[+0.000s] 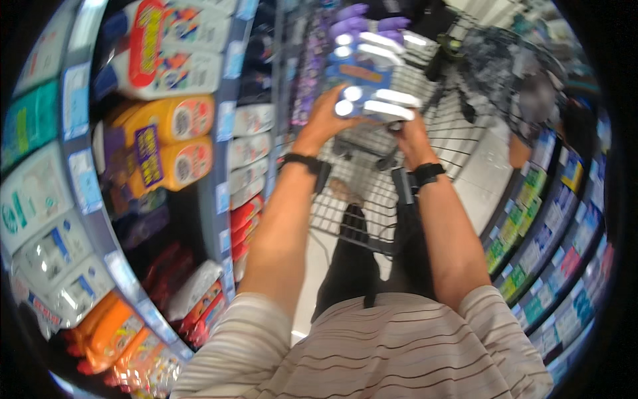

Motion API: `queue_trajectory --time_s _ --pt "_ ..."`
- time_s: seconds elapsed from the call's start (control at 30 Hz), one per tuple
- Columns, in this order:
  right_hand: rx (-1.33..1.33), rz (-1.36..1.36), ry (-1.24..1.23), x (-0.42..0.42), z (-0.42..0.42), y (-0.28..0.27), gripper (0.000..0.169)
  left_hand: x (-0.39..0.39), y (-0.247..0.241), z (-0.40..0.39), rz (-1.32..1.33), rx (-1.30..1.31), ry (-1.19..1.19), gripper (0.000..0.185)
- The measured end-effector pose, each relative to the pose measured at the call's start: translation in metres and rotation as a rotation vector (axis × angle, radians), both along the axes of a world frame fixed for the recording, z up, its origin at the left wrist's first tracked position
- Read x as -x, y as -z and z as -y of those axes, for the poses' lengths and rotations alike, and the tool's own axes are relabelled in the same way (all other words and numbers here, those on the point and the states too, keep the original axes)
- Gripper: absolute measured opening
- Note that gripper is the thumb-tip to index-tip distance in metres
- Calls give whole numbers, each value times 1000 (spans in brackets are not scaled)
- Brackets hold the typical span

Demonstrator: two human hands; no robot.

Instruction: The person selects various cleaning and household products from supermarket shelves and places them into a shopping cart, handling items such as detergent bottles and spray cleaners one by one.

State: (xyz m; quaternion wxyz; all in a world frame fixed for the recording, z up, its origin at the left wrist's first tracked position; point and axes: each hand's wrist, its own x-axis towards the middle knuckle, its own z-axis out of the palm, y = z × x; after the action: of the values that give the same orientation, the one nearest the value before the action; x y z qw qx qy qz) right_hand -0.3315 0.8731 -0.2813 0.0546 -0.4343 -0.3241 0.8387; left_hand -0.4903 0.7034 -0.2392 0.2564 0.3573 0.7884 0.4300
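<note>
Both my hands are held out over a wire shopping cart [349, 219]. Between them is a multipack of white and blue bottles [376, 102], blurred by motion. My left hand [324, 117] grips its left side, with the fingers partly hidden behind the pack. My right hand [412, 139] holds it at the lower right. Just beyond lies a similar blue and white pack [359, 67] with an orange label; whether the two packs touch, I cannot tell. Purple items [349, 20] sit farther off. A black band is on each of my wrists.
Shelves on the left hold yellow bottles [184, 144], white bottles [189, 75] and orange pouches [109, 334]. Shelves of small boxes [528, 194] line the right side. A person in patterned grey clothing [508, 70] is at the upper right, beside the cart. Pale floor tiles [478, 184] show between.
</note>
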Motion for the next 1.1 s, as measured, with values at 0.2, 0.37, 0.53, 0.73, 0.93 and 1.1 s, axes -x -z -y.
queue_trajectory --time_s 0.2,0.37,0.53,0.73,0.93,1.1 --pt "8 107 -70 14 19 7 47 17 10 4 19 224 -148 79" --pt "-103 112 -164 32 25 -6 53 0 27 0 68 320 -473 80" --pt "-100 206 -230 31 4 1 66 -21 -60 -11 155 356 -427 77" --pt "-165 215 -230 30 6 9 69 -56 -182 84 143 90 -391 54" --pt "-198 178 -263 22 -2 15 61 -43 -221 235 -93 -30 -1015 30" --pt "-227 122 -279 20 -1 25 64 7 -180 429 -556 426 -1198 32"
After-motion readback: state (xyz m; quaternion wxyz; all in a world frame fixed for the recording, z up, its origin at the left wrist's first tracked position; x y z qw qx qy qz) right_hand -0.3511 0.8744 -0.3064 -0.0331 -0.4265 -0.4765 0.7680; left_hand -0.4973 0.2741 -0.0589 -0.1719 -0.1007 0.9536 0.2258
